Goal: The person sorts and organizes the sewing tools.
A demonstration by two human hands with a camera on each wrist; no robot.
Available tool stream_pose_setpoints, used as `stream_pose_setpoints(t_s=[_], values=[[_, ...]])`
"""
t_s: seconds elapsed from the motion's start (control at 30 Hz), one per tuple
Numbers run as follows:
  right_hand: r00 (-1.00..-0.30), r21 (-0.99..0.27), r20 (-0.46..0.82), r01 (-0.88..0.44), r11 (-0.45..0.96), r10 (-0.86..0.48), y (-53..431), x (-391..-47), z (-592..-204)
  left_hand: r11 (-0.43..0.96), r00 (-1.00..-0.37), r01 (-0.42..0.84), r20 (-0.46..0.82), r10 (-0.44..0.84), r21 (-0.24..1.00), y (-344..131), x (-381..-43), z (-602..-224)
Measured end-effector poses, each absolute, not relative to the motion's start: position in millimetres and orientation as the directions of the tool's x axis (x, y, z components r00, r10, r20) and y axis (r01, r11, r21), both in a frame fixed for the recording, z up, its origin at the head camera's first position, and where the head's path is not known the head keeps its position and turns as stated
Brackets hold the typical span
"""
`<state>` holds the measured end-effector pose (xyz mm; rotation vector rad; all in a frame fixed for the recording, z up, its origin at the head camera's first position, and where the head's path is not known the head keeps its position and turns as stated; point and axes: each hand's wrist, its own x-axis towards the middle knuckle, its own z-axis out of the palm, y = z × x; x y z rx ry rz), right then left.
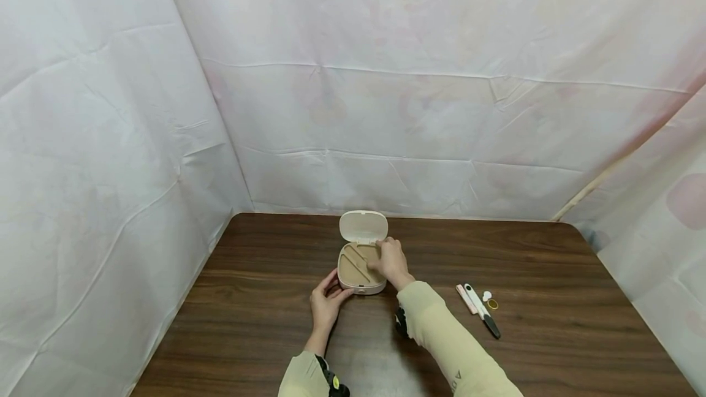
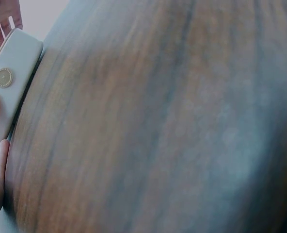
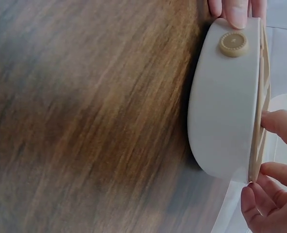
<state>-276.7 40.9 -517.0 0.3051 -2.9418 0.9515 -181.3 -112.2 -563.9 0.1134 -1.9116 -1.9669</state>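
A small white case [image 1: 371, 290] with a round beige button [image 3: 233, 43] on its front stands on the table, its lid [image 1: 364, 225] tipped back. Inside lies a beige divided tray [image 1: 347, 273], its edge slightly above the case rim in the right wrist view. My left hand [image 1: 325, 302] holds the case at its front left corner, thumb on the front wall and fingers along the side. At the right side, my right hand [image 1: 393, 262] pinches the tray's edge, with the thumb [image 3: 279, 124] over its top and fingertips at the rim.
To the right on the brown wooden table [image 1: 551, 274] lie a white-and-black slim tool [image 1: 481, 308], a pale pink-and-white stick [image 1: 466, 299], a small white piece [image 1: 486, 295] and a yellow ring [image 1: 493, 304]. Pale cloth walls [image 1: 386, 115] stand along the table's back and sides.
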Motion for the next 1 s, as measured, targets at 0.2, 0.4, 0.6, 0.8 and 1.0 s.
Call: stream_pose_setpoints(t_s=[0.2,0.4,0.6,0.8,1.0], values=[[-0.976,-0.569,0.111,-0.216,0.793,-0.186,42,-272,-519,0.006,-0.924,0.211,0.201,-0.326,0.977,-111,-179,-559],[-0.968,-0.612,0.150,-0.249,0.751,-0.200,46,-264,-517,0.005,-0.924,0.215,0.205,-0.322,0.977,-112,-180,-561],[-0.955,-0.661,0.203,-0.297,0.689,-0.217,55,-252,-510,0.007,-0.922,0.224,0.214,-0.323,0.975,-113,-180,-561],[-0.943,-0.666,0.252,-0.333,0.668,-0.219,66,-243,-509,0.012,-0.920,0.232,0.223,-0.323,0.973,-115,-180,-560],[-0.939,-0.708,0.277,-0.343,0.618,-0.204,79,-230,-504,0.021,-0.911,0.241,0.234,-0.339,0.970,-118,-185,-574]])
